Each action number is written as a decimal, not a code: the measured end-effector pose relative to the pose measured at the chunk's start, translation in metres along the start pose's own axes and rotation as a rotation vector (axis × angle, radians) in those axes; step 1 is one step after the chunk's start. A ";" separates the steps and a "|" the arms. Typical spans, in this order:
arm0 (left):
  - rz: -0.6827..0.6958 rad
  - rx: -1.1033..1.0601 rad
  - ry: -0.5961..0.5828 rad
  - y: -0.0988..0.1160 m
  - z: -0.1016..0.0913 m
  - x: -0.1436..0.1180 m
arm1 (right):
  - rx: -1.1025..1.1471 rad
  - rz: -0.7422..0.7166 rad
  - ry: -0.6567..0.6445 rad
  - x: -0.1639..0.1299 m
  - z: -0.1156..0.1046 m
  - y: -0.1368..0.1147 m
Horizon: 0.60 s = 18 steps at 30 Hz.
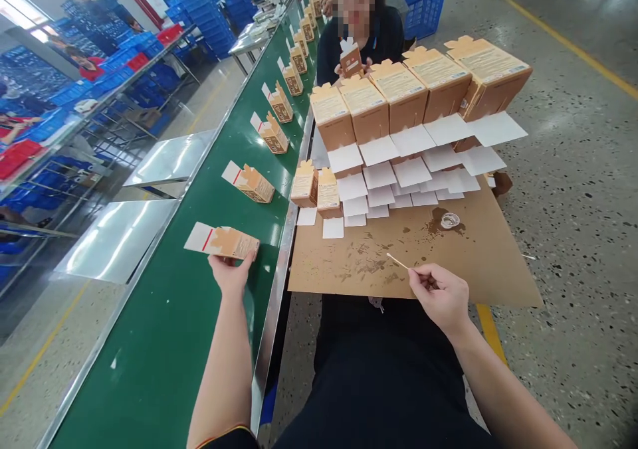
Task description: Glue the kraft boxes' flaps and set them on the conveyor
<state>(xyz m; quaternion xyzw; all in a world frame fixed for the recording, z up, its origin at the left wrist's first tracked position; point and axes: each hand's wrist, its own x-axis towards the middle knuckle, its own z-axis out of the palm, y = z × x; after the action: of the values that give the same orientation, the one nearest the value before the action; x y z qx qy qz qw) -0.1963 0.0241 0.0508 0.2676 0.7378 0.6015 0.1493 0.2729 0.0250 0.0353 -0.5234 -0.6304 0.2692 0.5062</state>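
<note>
Line of cartons already out along green belt (164, 343). Left hand (230, 275) loosely open, fingertips touching nearest carton (223, 241) lying on belt. Stacked cartons (399, 113) remain on cardboard sheet (448, 269). Right hand (441, 296) pinching thin stick (397, 260) over sheet.

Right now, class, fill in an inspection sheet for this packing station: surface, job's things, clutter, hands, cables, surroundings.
Surface: stained cardboard sheet on the lap, beside a green conveyor belt.
Job's things: brown carton lying on the belt; thin stick; stacked open cartons.
Clutter: small glue dish, brown spills around it.
Hands: left hand touches the carton; right hand pinches the stick.
Cables: nothing seen.
Surroundings: co-worker opposite holding a carton; blue crates.
</note>
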 end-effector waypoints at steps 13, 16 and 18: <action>0.318 0.091 -0.048 -0.010 0.060 -0.038 | -0.502 -0.003 0.087 0.083 -0.093 0.054; 0.180 0.005 -0.203 0.021 0.129 0.002 | -0.490 0.007 -0.037 0.101 -0.090 0.064; 0.043 -0.053 -0.325 0.035 0.170 0.026 | -0.480 0.007 -0.088 0.108 -0.085 0.067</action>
<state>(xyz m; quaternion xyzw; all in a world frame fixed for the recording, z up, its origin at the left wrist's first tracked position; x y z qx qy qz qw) -0.1174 0.1808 0.0478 0.3728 0.6820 0.5727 0.2607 0.3832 0.1298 0.0446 -0.6187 -0.6958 0.1361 0.3385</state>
